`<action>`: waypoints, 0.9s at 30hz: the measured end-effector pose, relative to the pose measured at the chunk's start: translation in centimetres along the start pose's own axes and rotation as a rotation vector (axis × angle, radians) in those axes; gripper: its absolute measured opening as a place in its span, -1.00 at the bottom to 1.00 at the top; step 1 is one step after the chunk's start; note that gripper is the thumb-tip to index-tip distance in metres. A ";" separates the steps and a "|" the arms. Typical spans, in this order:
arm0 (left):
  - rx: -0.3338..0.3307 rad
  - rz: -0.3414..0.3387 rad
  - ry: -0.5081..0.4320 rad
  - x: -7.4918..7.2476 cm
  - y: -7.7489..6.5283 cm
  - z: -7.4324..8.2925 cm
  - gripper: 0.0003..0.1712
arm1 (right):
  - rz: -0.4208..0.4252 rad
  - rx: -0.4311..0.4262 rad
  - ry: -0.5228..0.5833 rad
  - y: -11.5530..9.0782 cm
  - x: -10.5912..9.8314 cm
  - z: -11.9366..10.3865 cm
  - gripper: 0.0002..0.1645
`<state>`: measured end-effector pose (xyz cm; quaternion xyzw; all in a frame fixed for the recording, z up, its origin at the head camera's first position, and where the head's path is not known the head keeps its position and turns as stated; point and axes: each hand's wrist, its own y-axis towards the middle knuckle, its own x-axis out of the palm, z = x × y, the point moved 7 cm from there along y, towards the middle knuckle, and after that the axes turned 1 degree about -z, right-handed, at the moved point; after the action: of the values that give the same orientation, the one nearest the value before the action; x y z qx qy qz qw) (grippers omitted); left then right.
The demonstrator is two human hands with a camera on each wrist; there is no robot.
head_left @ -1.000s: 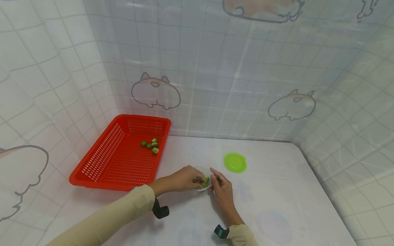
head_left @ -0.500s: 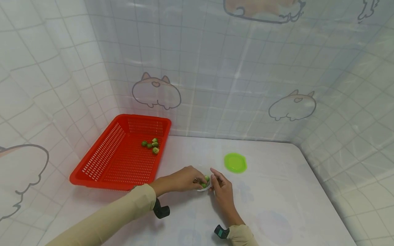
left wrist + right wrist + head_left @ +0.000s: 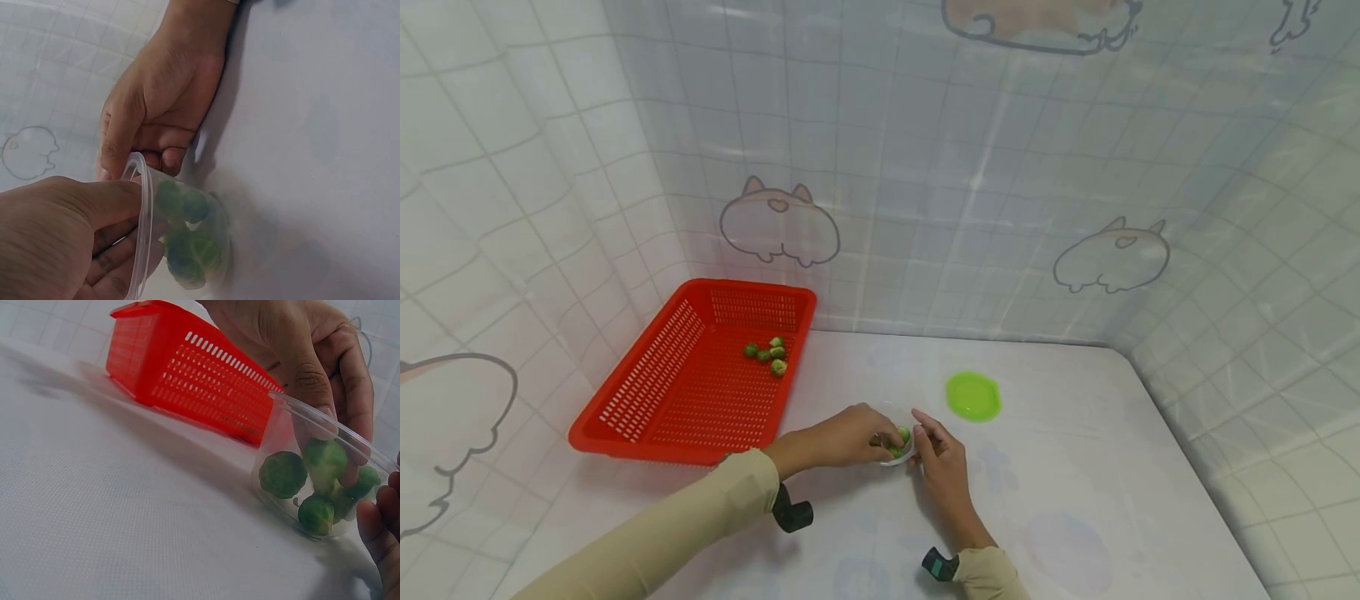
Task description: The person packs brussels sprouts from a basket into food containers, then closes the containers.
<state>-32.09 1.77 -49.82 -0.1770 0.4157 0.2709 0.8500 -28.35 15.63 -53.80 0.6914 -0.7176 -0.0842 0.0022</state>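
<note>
A clear plastic tub [image 3: 261,464] with several green Brussels sprouts [image 3: 282,475] in it stands on the table between both hands. My left hand [image 3: 853,435] reaches over its rim from the left. In the right wrist view, the thumb and fingers pinch one sprout [image 3: 325,464] inside. My right hand [image 3: 946,471] holds the tub's right side; in the left wrist view its fingers grip the rim. Part of the tub is hidden behind my left hand in the head view.
A red perforated basket [image 3: 692,417] stands at the left, with several sprouts [image 3: 777,353] near its right wall. A bright green lid [image 3: 973,397] lies flat on the white table [image 3: 1075,467], behind and right of the tub. Patterned curtains surround the table.
</note>
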 end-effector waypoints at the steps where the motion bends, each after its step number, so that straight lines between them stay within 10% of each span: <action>1: 0.001 0.001 -0.001 0.0 0.0 0.0 -0.77 | 0.002 -0.002 0.000 0.0 0.0 0.0 -0.55; 27: -0.054 0.094 -0.056 -2.8 -1.3 -1.2 -0.75 | 0.015 -0.008 -0.027 0.1 0.0 0.0 -0.57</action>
<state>-33.42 -0.73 -48.18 -0.1725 0.3922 0.3265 0.8425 -28.45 15.62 -53.78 0.6846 -0.7225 -0.0965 -0.0041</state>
